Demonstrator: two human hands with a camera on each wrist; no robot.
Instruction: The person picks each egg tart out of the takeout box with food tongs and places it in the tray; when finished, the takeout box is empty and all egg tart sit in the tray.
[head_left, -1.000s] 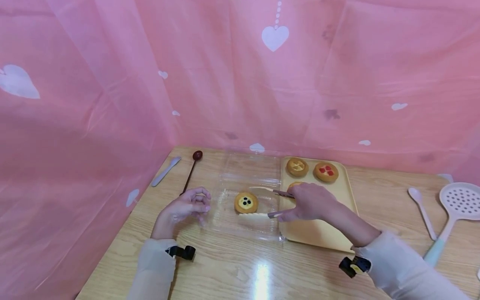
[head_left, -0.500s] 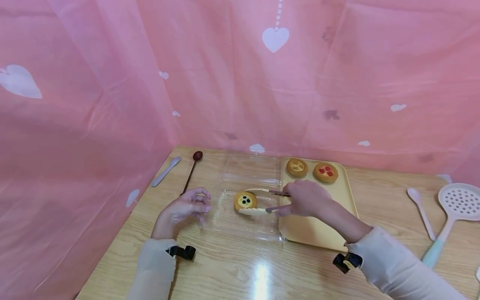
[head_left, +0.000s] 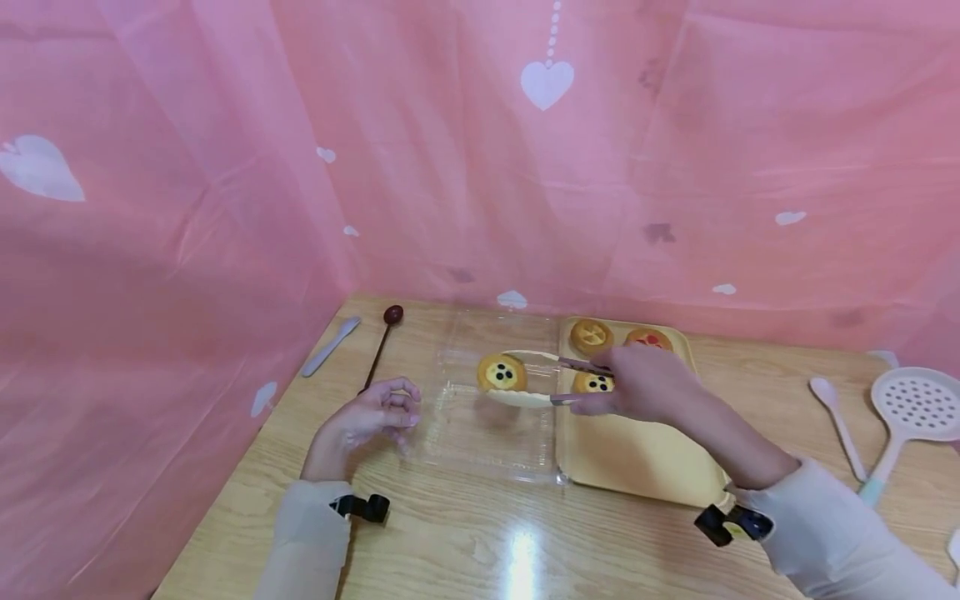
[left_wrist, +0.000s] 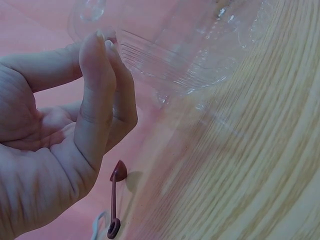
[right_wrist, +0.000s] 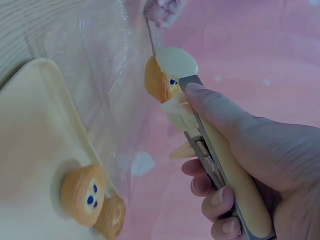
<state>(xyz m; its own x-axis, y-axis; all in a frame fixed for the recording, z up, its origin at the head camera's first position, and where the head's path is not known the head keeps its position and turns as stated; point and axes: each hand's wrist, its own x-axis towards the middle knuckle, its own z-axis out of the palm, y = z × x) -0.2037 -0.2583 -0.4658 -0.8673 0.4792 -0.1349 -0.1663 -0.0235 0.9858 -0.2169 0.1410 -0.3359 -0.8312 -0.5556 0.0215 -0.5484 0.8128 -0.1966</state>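
Note:
My right hand (head_left: 648, 383) grips a pair of tongs (right_wrist: 215, 160) with cream tips and brown-grey arms. Between the tips is a round tart (head_left: 501, 372) with a yellow centre and dark blueberry dots, raised over the clear plastic container (head_left: 491, 446), whose lid lies open at the back. A second blueberry tart (right_wrist: 84, 195) sits on the yellow tray (head_left: 626, 462), partly behind the right hand in the head view. My left hand (head_left: 371, 417) stays beside the container's left side with loosely bent fingers, holding nothing; its fingertips overlap the container's edge in the left wrist view.
Two more tarts, one with pale wedges (head_left: 592, 337) and one red-topped (head_left: 649, 338), sit at the tray's back. At left lie a small light-coloured utensil (head_left: 330, 347) and a dark red spoon (head_left: 393, 315). A pale spoon (head_left: 838, 425) and slotted skimmer (head_left: 917, 404) lie right. Pink curtain behind.
The tongs have closed around the blueberry tart in the container and lifted it upward, slightly to the right. My left hand has stayed put.

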